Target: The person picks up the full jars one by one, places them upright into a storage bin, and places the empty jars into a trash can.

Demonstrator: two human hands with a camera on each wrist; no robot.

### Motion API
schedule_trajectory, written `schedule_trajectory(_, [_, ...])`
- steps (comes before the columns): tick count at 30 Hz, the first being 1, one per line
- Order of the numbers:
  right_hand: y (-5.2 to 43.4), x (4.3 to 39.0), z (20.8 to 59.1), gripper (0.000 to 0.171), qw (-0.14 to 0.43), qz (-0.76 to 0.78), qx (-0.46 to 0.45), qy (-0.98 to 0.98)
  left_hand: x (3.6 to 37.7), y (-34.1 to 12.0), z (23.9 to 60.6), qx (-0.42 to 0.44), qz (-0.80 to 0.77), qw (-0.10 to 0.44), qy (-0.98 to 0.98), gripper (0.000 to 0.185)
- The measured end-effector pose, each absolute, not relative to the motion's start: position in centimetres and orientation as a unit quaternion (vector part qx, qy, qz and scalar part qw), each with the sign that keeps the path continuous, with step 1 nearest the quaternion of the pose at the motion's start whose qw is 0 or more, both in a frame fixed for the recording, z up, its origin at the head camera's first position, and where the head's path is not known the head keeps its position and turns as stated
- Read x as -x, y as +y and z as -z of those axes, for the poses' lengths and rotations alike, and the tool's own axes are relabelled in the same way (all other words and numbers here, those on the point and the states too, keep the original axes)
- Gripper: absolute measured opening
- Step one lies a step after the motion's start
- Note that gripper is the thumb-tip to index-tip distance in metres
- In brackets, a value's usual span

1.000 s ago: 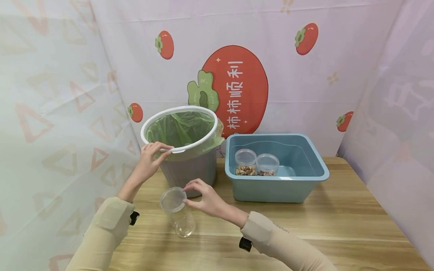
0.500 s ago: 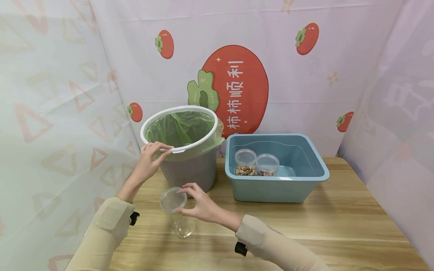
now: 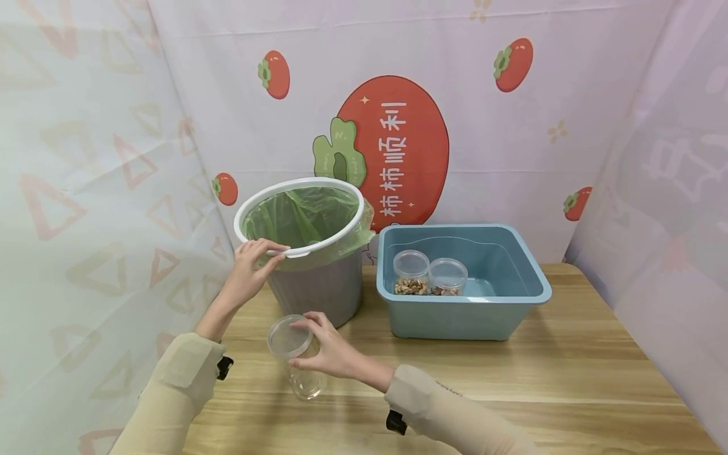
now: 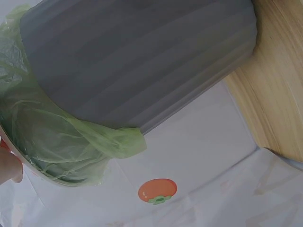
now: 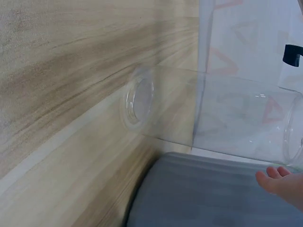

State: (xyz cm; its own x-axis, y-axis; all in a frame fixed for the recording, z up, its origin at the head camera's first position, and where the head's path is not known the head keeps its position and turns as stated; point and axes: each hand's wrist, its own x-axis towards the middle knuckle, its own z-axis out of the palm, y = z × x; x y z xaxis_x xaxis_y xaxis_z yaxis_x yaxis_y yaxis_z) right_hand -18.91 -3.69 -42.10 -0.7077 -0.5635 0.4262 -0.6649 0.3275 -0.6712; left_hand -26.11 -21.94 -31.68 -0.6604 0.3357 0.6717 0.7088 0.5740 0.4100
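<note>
My left hand [image 3: 254, 268] pinches the white front rim of a grey trash can [image 3: 318, 287], thumb below and fingers above. A green bag [image 3: 296, 212] lines the can, its edge hanging over the outside. In front of it, a clear plastic jar [image 3: 307, 382] with a round translucent top stands upright on the wooden table [image 3: 364, 411]; no contents show inside. My right hand [image 3: 330, 347] reaches from the right around the upper part of the jar, thumb and index finger spread on its near and far sides. In the right wrist view its fingers [image 5: 274, 177] show just beside the jar's top end.
Right of the trash can stands a blue plastic basin [image 3: 449, 322]. Two lidded jars of nuts, a left one [image 3: 412, 272] and a right one [image 3: 448, 276], sit at its left end. A printed cloth backdrop [image 3: 483, 158] closes off the back and both sides.
My right hand has moved left and slightly nearer, from the jar's right edge to around its upper part, its fingers spreading wider. The jar stays in place; my left hand keeps its hold on the rim.
</note>
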Motion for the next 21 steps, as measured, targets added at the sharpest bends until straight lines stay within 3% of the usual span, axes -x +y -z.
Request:
schedule_trajectory(9, [-4.2,18.6,42.4,0.057,0.037,-0.446,-0.368,-0.815,26.0,-21.8,31.7,0.306,0.342,0.272,-0.846,0.016])
schedule_trajectory(21, [-4.6,18.8,43.2,0.059,0.062,-0.461,-0.366,-0.806,26.1,-21.9,31.7,0.305,0.342,0.273,-0.846,0.017])
